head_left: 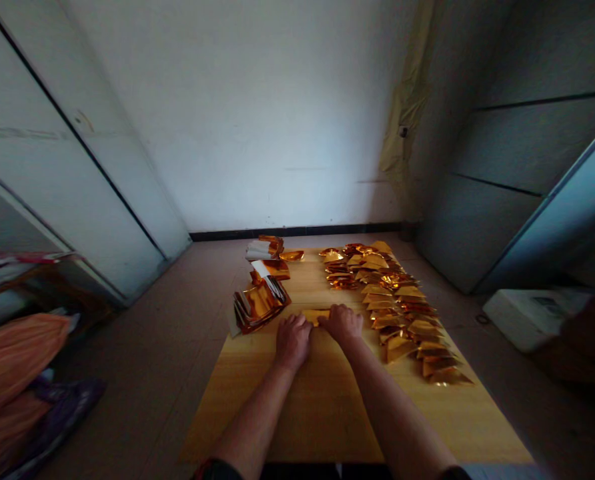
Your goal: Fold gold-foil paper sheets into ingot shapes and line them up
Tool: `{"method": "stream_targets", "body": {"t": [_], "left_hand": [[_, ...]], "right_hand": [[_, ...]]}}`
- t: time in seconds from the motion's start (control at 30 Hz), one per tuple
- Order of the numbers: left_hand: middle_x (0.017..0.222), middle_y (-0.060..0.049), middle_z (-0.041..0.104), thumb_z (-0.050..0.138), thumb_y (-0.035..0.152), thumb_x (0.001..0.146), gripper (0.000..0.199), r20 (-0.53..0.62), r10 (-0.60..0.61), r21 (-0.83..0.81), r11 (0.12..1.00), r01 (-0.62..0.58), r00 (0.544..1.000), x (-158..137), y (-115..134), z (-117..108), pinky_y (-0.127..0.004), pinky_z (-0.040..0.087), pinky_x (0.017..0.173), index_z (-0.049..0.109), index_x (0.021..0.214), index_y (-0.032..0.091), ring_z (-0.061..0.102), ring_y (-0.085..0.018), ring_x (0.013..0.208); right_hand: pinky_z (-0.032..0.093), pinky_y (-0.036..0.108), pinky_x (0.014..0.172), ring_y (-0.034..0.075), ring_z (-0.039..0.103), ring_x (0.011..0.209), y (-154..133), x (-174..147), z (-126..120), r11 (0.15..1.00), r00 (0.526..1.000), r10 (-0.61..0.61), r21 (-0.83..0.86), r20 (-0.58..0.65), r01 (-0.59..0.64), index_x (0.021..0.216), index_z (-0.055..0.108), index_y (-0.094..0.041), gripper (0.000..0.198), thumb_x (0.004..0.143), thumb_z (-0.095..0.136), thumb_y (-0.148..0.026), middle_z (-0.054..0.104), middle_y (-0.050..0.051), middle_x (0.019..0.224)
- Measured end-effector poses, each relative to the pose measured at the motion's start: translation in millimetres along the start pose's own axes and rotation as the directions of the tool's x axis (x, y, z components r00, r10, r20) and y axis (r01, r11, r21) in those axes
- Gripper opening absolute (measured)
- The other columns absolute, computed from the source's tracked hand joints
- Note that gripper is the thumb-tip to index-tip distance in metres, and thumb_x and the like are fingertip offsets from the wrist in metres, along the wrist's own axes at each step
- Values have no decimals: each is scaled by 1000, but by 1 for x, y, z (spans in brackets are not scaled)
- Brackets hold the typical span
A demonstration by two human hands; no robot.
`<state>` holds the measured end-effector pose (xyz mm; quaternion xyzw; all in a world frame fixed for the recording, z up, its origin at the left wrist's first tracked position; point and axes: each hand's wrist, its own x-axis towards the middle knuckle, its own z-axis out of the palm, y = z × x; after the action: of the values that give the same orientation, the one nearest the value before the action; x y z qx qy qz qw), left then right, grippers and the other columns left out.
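A small piece of gold foil paper lies at the middle of the wooden table, its ends covered by my two hands. My left hand has its fingers closed on the left end. On the right end, my right hand presses with fingers curled. Left of my left hand sits a stack of gold foil sheets with pale edges. To the right of my right hand, rows of folded gold paper pieces overlap along the table's side.
More foil sheets are at the far left corner of the table. A white box stands on the floor at right. Orange fabric hangs at left. A wall is behind the table, and cabinets flank it.
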<state>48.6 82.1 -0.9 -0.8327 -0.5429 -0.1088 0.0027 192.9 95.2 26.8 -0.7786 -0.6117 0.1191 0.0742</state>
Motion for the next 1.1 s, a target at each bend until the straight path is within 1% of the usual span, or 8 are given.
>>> {"method": "stream_targets", "body": {"t": [0.1,0.27,0.47,0.57,0.7,0.87,1.0,1.1], "left_hand": [[96,-7,62,43,14,87,29,-7,-1,14,1000,1,1000,-3,2,-2,-36,35,80,68,97,25,51,-23,98],[98,-6,62,45,15,87,28,-20,-10,15,1000,10,1000,-3,2,-2,-37,34,77,69,98,26,51,-23,97],[92,-5,63,46,16,87,28,-45,-6,-3,1000,6,999,-3,0,0,-36,32,76,69,98,27,51,-23,95],[93,-5,63,46,14,87,29,-35,-13,-9,1000,12,999,-3,0,1,-36,32,76,69,98,27,51,-22,96],[93,-6,63,45,15,87,28,-26,-15,-18,1000,15,1000,-3,1,0,-36,32,75,69,97,26,51,-23,96],[95,-7,62,47,13,84,28,-20,-15,-17,1000,15,1000,-4,0,0,-36,33,77,69,96,26,50,-22,96],[95,-7,62,46,16,86,28,-27,-15,-12,1000,14,1000,-4,0,1,-36,33,77,69,97,26,50,-23,96],[95,-8,62,46,16,86,28,-21,-16,-8,1000,16,1000,-4,1,1,-36,33,77,69,98,26,50,-23,96]], "right_hand": [[39,43,86,28,60,101,-7,1,4,998,998,53,-22,-22,-54,102,66,-18,41,75,58,-48,66,15,106],[40,43,86,27,61,101,-7,5,6,995,995,95,-9,-1,-95,102,66,-20,35,74,59,-40,66,13,107],[46,34,79,24,63,100,7,9,-1,994,993,94,52,74,-98,103,65,-19,30,76,55,-25,67,12,107],[47,30,76,23,64,98,14,10,-2,995,994,78,60,77,-83,102,65,-17,27,79,51,-19,68,13,104],[46,28,73,23,65,95,20,11,0,997,997,59,40,42,-61,103,64,-14,28,85,43,-14,67,14,104],[45,26,69,21,65,92,21,10,2,998,998,60,35,-11,-60,103,63,-14,29,92,37,-18,67,15,102],[43,26,69,20,64,88,24,10,4,993,995,60,108,-75,-52,99,62,-14,25,91,40,-20,66,13,98],[42,24,73,18,61,90,28,10,6,981,989,63,189,-136,-36,98,61,-14,20,88,44,-19,64,10,100]]}}
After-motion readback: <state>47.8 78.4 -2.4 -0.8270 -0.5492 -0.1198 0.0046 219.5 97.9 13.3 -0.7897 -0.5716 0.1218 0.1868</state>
